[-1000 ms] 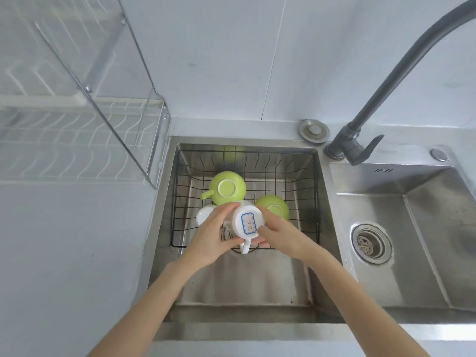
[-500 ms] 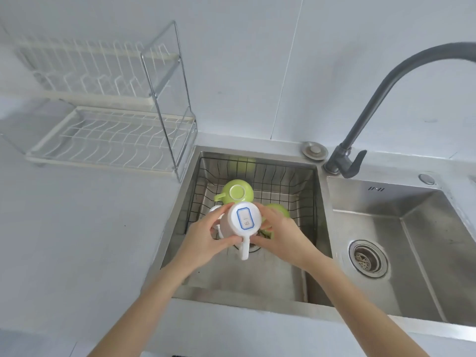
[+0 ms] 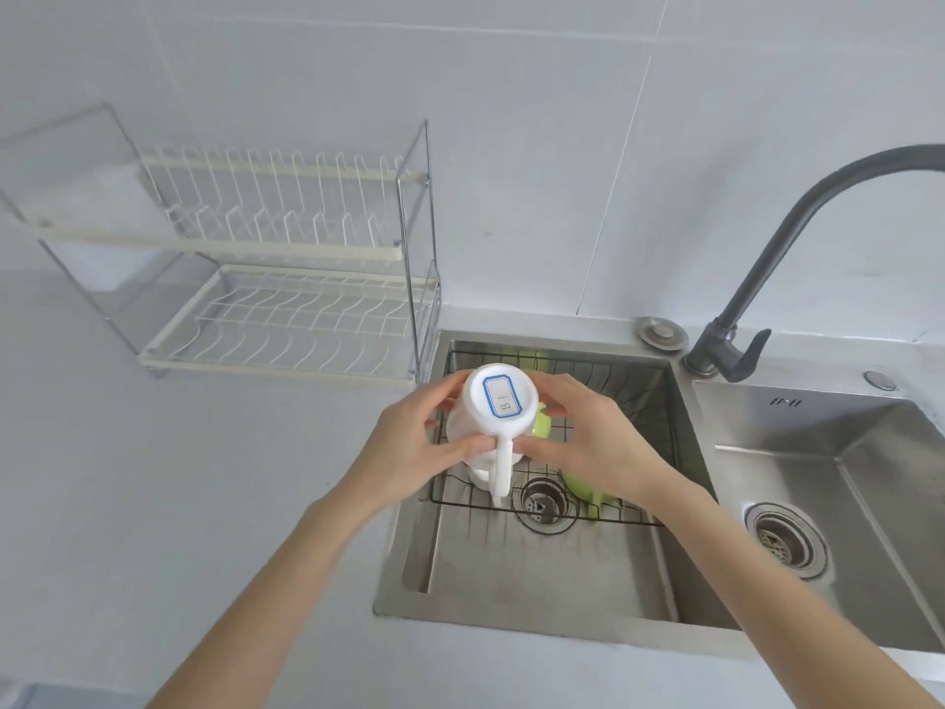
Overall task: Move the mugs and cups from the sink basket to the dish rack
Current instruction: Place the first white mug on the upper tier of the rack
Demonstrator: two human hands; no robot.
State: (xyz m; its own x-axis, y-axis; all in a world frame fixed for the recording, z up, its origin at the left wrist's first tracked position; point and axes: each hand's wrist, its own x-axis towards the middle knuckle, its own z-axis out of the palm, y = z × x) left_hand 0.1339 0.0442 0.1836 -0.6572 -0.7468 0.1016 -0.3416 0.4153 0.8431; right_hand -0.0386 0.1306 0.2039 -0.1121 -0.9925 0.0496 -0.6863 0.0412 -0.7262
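I hold a white mug (image 3: 498, 406) upside down above the left edge of the sink, its blue-bordered label facing me and its handle pointing toward me. My left hand (image 3: 414, 447) grips its left side and my right hand (image 3: 588, 442) its right side. Below them the black wire sink basket (image 3: 634, 396) holds a green cup (image 3: 541, 426), mostly hidden behind the mug, another green cup (image 3: 580, 486) under my right hand, and a white cup (image 3: 478, 475) peeking out below. The two-tier white wire dish rack (image 3: 286, 319) stands on the counter to the left.
A dark curved faucet (image 3: 757, 278) rises at the back right between the two steel sink bowls. The right bowl (image 3: 828, 483) has a drain strainer. A round metal cap (image 3: 663, 331) sits behind the sink. The grey counter (image 3: 179, 478) runs under the rack.
Both hands have lifted the white mug up out of the basket and carried it left toward the rack. My view has tilted up and left, so the whole rack shows.
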